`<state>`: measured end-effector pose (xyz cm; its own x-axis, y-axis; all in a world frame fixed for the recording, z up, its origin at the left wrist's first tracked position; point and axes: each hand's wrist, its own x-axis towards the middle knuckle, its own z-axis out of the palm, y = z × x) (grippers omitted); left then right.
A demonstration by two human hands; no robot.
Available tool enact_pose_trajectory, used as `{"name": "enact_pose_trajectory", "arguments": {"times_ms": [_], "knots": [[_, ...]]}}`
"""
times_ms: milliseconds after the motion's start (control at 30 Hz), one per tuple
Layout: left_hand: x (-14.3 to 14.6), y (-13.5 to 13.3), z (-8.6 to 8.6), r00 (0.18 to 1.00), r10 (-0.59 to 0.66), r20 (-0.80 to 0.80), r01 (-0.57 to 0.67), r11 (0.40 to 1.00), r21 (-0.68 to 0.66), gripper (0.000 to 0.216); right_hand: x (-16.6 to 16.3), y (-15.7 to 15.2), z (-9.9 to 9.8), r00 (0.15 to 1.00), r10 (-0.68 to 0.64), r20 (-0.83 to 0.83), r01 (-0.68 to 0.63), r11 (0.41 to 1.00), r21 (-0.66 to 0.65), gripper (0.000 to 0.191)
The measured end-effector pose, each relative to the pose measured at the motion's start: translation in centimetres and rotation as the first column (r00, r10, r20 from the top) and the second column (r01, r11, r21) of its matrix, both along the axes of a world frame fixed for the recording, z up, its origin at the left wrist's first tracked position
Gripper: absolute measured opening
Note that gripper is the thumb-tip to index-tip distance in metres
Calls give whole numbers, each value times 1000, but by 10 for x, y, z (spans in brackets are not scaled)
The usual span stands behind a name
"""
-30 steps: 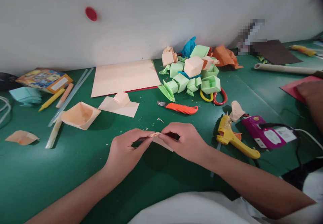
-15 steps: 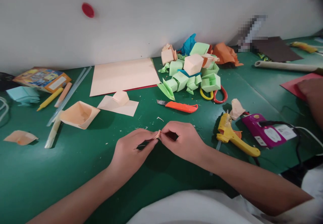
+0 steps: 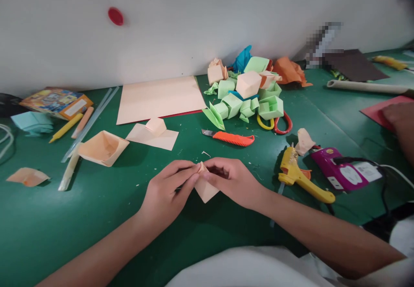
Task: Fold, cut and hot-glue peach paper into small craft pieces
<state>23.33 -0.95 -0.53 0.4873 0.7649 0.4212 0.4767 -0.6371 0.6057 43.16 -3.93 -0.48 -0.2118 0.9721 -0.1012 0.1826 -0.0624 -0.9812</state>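
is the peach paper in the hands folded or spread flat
Folded. The peach paper hangs as a small pointed wedge pinched at its top between the left hand and right hand.

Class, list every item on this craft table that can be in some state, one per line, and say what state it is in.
left hand: pinching the folded peach paper
right hand: pinching the same paper
folded peach paper: folded, held between both hands
orange utility knife: lying flat, blade tip showing
scissors: lying partly under the green paper boxes
yellow glue gun: lying on its side
peach paper boat: folded, open side up
peach sheet: flat, unfolded
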Motion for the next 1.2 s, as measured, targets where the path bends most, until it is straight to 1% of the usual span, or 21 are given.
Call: {"name": "enact_pose_trajectory", "arguments": {"times_ms": [100, 267, 400, 467, 533, 600, 667, 767, 867, 933, 1067, 1200], "knots": [[-1, 2, 0, 1000, 19, 7, -19, 999, -47, 19, 0, 1, -2, 999, 12, 44, -12, 1000, 8, 22], [-1, 3, -3, 998, 50, 28, -45, 989, -138, 15, -1, 3, -3, 989, 2, 147, -7, 999, 36, 18], [-1, 4, -6, 996, 76, 36, -67, 973, -221, 10, -1, 2, -1, 986, 1, 167, -4, 1000, 16, 16], [-1, 5, -7, 996, 86, 39, -73, 962, -264, 8, -1, 2, 0, 994, 6, 105, -5, 1000, -10, 15], [-2, 7, -6, 992, 119, 41, -101, 948, -301, 9, -1, 3, 0, 997, 57, -60, -60, 996, -63, 16], [-3, 8, -5, 987, 156, 29, -138, 935, -328, 13, -2, 4, -1, 963, 113, -247, -143, 984, -106, 20], [-3, 8, -4, 985, 169, 25, -150, 929, -340, 15, -3, 5, -4, 931, 113, -348, -168, 977, -131, 26], [-2, 6, -6, 986, 154, 63, -125, 936, -330, 14, -4, 5, -8, 940, 57, -336, -113, 982, -149, 29], [0, 3, -10, 980, 135, 142, -84, 944, -320, 19, -5, 4, -10, 970, 18, -243, -54, 989, -140, 20], [1, 1, -12, 979, 107, 171, -48, 946, -321, 21, -5, 3, -11, 977, 12, -214, -40, 991, -130, 16], [-2, 1, -10, 985, 55, 161, -7, 958, -287, 13, -5, 3, -10, 962, 35, -271, -64, 993, -96, 15], [-6, 3, -1, 973, -11, 229, 76, 958, -275, 4, -2, 6, -9, 935, 17, -355, -65, 990, -122, 19]]}}
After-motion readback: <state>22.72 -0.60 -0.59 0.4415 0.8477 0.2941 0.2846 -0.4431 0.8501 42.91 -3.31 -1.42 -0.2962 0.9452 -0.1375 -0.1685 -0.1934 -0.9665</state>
